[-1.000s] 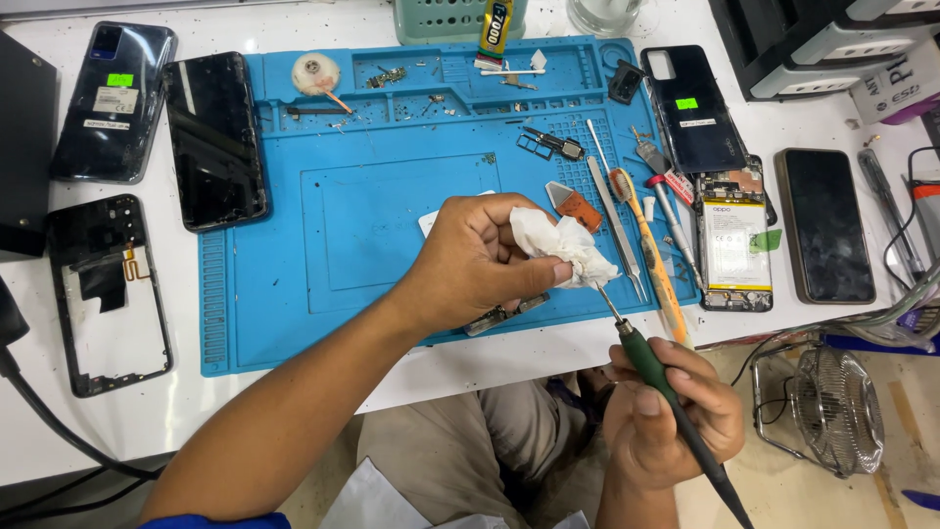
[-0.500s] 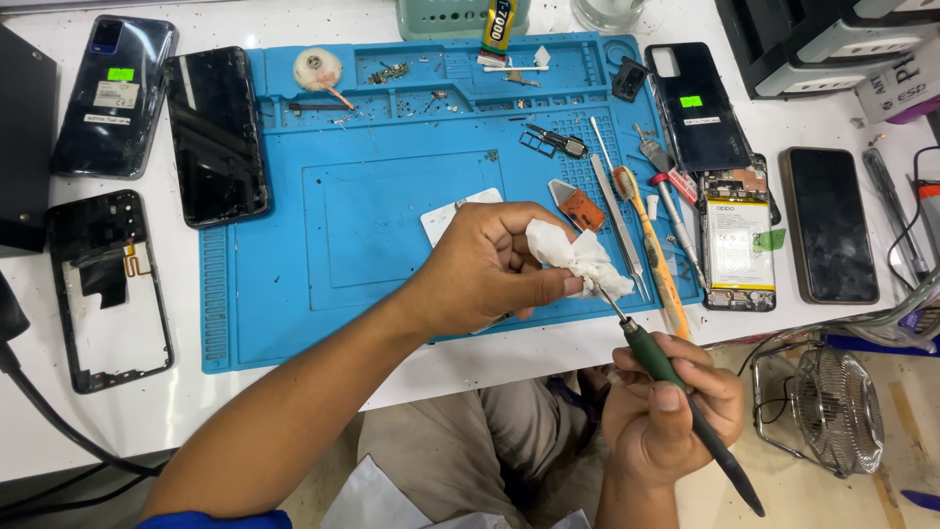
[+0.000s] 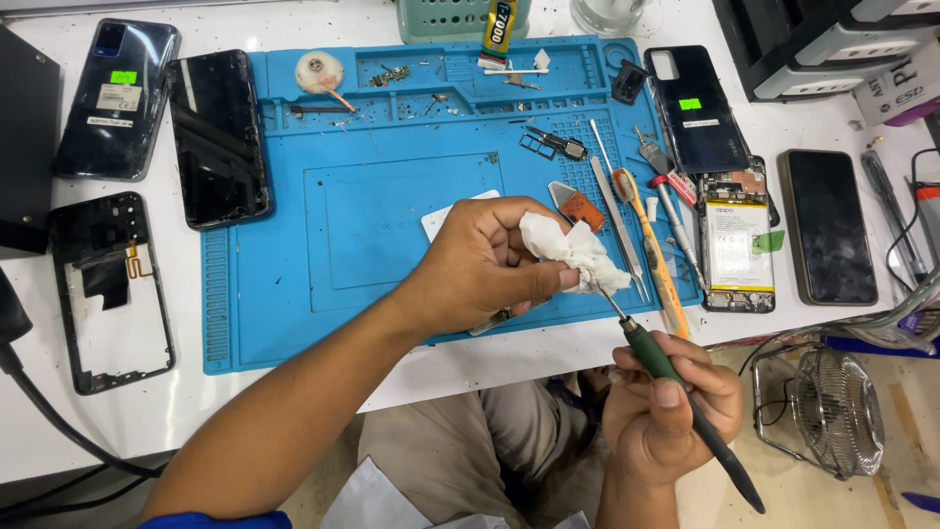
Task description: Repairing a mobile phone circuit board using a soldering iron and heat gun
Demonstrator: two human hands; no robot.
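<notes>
My left hand (image 3: 485, 264) is closed around a crumpled white tissue (image 3: 573, 250) above the front right part of the blue work mat (image 3: 294, 294). A thin metal tool also pokes out under its palm. My right hand (image 3: 666, 407) grips a green-handled tool (image 3: 676, 387) below the table edge, tilted up to the left. Its thin metal tip touches the tissue. An opened phone with a white battery (image 3: 736, 245) lies to the right of the mat.
Tweezers, a brush and picks (image 3: 636, 225) lie on the mat's right side. Dark phones (image 3: 215, 137) and a phone frame (image 3: 108, 289) rest at left, a back cover (image 3: 695, 108) and a phone (image 3: 827, 225) at right. A small fan (image 3: 832, 411) sits below right.
The tool's tip has stayed against the tissue while my right hand shifted slightly. My left hand has turned the tissue a little and holds it in about the same place.
</notes>
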